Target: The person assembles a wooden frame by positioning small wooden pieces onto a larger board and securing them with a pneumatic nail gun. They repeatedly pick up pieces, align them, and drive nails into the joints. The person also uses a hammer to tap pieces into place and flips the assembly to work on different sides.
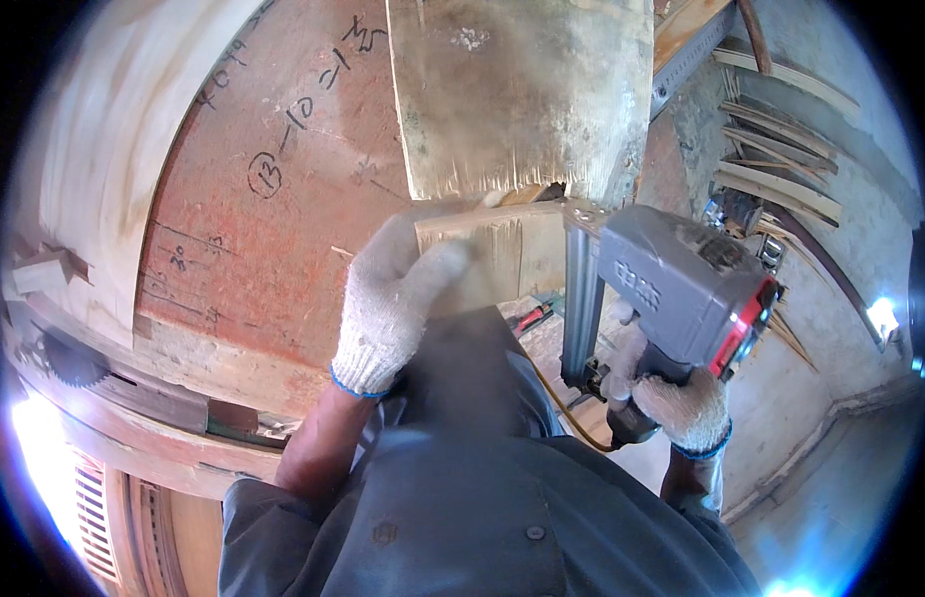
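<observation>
The left forearm point(328, 433) is slanting upward; the gloved left hand point(393, 284) is pointing forward, its blurred thumb standing apart from the fingers; the gloved right hand point(686, 400) is curling into a firm grip, well apart from the left

Head cam: L one of a side-by-side pair on the person's head; wide fisheye, looks down & fwd.
Shirt point(443, 507): v. close, btm ctr, seen from above.
L hand point(391, 294) & R hand point(686, 403): both near, abt mid-ht.
Red board point(269, 234): upper L, just past L hand.
Wood strips point(781, 191): upper R, farther off.
Rim: straight edges bend, corners blk.
</observation>
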The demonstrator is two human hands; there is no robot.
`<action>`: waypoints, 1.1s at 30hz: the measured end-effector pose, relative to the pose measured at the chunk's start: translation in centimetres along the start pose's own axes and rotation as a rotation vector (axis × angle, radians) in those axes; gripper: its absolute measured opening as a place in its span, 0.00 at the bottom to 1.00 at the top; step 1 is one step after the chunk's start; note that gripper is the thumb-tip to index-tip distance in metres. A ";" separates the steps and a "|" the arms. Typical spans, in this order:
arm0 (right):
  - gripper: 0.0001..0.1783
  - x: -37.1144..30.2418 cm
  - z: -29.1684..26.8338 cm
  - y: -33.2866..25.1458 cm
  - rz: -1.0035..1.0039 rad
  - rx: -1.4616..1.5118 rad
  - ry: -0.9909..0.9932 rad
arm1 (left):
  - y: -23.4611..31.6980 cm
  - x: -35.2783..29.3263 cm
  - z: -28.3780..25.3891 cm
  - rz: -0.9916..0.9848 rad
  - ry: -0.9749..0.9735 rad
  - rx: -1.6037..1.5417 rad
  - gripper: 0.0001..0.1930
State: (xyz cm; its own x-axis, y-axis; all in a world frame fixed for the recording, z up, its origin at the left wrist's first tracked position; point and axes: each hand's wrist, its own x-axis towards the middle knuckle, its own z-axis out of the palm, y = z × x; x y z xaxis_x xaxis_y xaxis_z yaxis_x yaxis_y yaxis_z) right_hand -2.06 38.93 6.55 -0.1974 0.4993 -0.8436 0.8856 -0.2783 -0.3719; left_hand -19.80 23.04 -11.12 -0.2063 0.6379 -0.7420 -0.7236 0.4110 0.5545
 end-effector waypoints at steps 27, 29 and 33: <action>0.25 -2.3 1.2 2.8 -0.003 -0.096 0.021 | -0.8 0.1 -1.3 0.065 0.051 0.362 0.23; 0.26 -2.5 1.0 3.0 -0.042 -0.227 -0.035 | -0.8 0.3 -1.4 0.095 0.046 0.379 0.25; 0.15 -1.8 2.8 2.4 -0.114 -0.219 -0.016 | -0.5 0.3 -1.4 0.061 0.027 0.481 0.25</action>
State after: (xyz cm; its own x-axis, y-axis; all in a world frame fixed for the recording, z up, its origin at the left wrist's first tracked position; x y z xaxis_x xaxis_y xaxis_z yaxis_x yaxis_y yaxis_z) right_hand -0.79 35.02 6.12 -0.3063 0.5035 -0.8079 0.9270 -0.0352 -0.3734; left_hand -20.41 22.07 -12.16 -0.2603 0.6555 -0.7089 -0.3242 0.6323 0.7037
